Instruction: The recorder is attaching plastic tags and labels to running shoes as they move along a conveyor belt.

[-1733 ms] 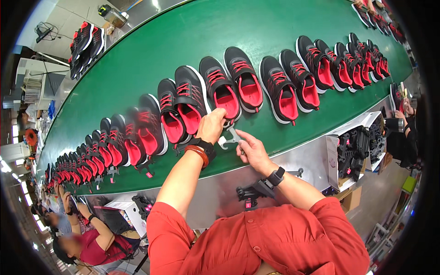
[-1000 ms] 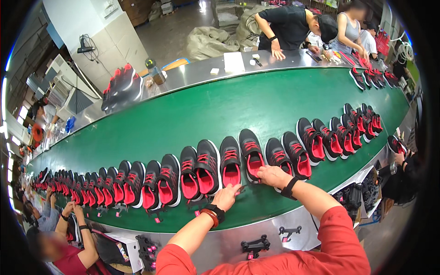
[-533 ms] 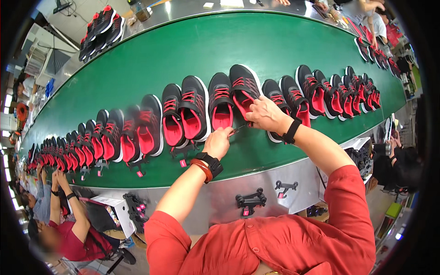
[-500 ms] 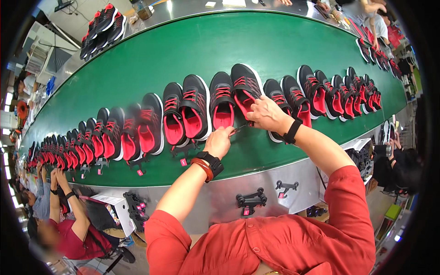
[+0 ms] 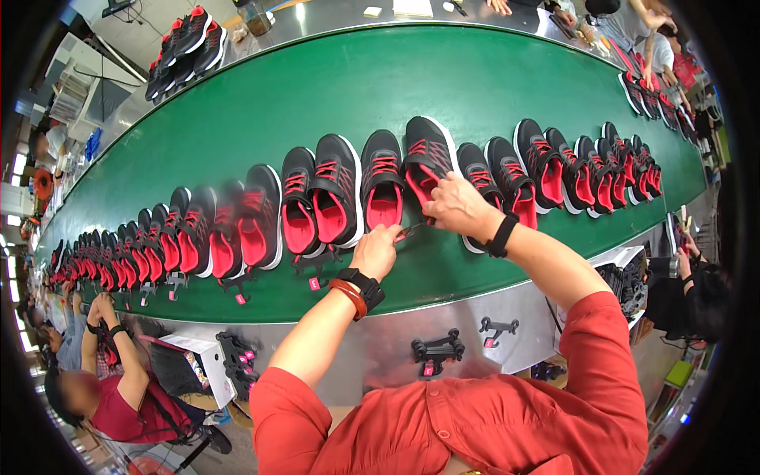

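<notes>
A pair of black sneakers with red laces and red linings lies in front of me, the left shoe [image 5: 382,178] straight and the right shoe [image 5: 428,150] slightly turned. A thin black shoe hanger [image 5: 412,230] spans the gap between my hands at the heels. My left hand [image 5: 375,252] is closed on the hanger's left end, beside the left shoe's heel. My right hand [image 5: 460,207] is closed at the right shoe's heel, pinching the hanger's other end. Fingers partly hide both ends.
The shoes lie on a green belt [image 5: 332,87], among long rows of similar sneakers [image 5: 261,218]. Several spare black hangers [image 5: 437,348] with pink tags lie on the metal ledge nearer me. A co-worker in a dark red shirt [image 5: 131,408] works at the left. More sneakers [image 5: 190,47] are stacked far left.
The whole view has shifted slightly. Both hands stay at the heels of the same pair, still holding the hanger, with only small finger movement.
</notes>
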The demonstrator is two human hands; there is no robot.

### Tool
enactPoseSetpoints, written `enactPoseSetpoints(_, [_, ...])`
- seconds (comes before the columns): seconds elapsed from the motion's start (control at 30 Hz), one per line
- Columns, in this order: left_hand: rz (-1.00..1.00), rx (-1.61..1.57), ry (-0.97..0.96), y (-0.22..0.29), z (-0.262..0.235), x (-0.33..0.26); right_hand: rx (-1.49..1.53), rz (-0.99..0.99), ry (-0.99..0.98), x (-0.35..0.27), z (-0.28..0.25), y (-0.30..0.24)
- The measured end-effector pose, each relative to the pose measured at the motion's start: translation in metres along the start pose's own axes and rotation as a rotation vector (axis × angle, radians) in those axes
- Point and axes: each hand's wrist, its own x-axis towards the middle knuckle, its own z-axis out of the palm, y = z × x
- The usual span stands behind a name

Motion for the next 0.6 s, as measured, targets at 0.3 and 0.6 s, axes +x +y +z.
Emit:
enactPoseSetpoints(0.3, [0.159, -0.214, 0.044, -0.014, 0.006, -0.004, 0.371, 0.169, 0.162, -0.006, 0.015, -0.004])
enactPoseSetpoints(0.6, [0.006, 0.257, -0.150, 0.035, -0.021, -0.024, 0.568, 0.032, 0.019, -0.119, -0.014, -0.096])
